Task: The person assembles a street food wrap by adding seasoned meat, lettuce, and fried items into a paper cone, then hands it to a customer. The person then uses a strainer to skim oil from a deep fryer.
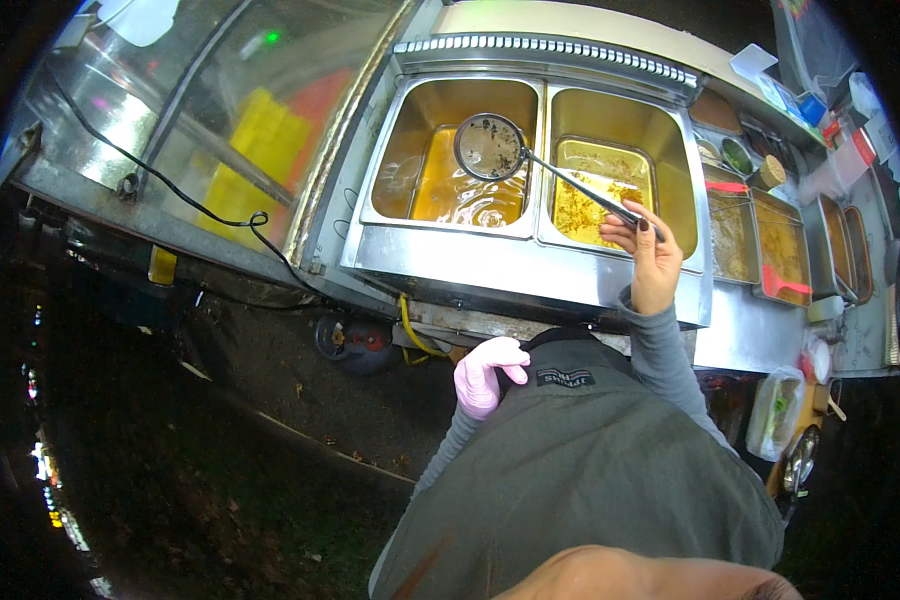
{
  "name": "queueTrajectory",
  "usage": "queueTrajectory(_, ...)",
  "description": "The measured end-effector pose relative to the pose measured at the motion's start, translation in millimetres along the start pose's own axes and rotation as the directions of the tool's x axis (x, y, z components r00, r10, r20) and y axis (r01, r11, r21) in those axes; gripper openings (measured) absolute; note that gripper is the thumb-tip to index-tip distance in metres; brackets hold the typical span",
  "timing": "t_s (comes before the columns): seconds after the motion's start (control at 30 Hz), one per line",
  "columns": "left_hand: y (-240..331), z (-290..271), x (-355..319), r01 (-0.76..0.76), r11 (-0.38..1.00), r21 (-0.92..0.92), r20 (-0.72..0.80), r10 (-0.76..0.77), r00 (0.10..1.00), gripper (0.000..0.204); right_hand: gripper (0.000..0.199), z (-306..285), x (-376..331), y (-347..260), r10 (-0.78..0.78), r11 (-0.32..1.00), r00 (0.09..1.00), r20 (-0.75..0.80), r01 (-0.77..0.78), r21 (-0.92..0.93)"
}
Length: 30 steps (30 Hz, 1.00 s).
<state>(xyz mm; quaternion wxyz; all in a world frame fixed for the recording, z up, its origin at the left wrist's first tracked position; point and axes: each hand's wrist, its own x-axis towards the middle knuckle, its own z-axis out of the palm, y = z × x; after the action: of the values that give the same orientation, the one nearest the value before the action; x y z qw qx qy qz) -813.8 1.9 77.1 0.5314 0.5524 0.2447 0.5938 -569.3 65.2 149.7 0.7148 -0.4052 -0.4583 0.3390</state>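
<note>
My bare right hand (649,254) is closed on the dark handle of a round mesh skimmer (489,147). The handle slants over the right-hand fryer vat (676,190), and the mesh head, with dark specks on it, is over the left-hand fryer vat (402,150). Amber oil (450,175) shows in the left vat; yellowish oil with many crumbs (595,205) lies in the right one. I cannot tell whether the mesh touches the oil. My left hand (489,377), in a pink glove, is curled in front of my dark apron (610,460), apart from the fryer, with nothing visible in it.
Right of the fryer stand metal trays (735,235) with red tongs (727,187) and a red scoop (785,284). A glass-fronted case (270,130) with a hanging black cable (210,215) is on the left. A yellow hose (416,330) hangs below the fryer's front edge.
</note>
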Motion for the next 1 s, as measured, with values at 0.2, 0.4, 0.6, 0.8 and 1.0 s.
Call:
queueTrajectory(0.2, -2, -1, 0, -0.006, 1.000, 0.015, -0.003, 0.006, 1.000, 0.066, 0.037, -1, 1, 1, -0.003, 1.000, 1.000, -0.021, 0.003, 0.001)
queueTrajectory(0.4, -2, 0, 3, -0.008, 1.000, 0.024, -0.003, 0.009, 1.000, 0.068, 0.037, 0, 3, 2, 0.003, 1.000, 1.000, 0.011, -0.003, 0.001)
queueTrajectory(0.6, -3, -1, 5, -0.060, 0.997, 0.042, 0.014, 0.059, 0.998, 0.067, 0.037, 0, 6, 3, -0.001, 1.000, 1.000, -0.001, 0.001, -0.001)
queueTrajectory(0.8, 1, 3, 12, -0.035, 0.999, 0.036, 0.021, 0.034, 0.999, 0.068, 0.036, -1, 8, 5, 0.162, 0.979, 0.985, -0.057, -0.154, 0.131)
queueTrajectory(1.0, -5, 16, 27, 0.052, 0.995, -0.088, 0.208, -0.033, 0.978, 0.062, 0.037, -25, 3, -17, 0.490, 0.811, 0.853, -0.180, -0.370, 0.453)
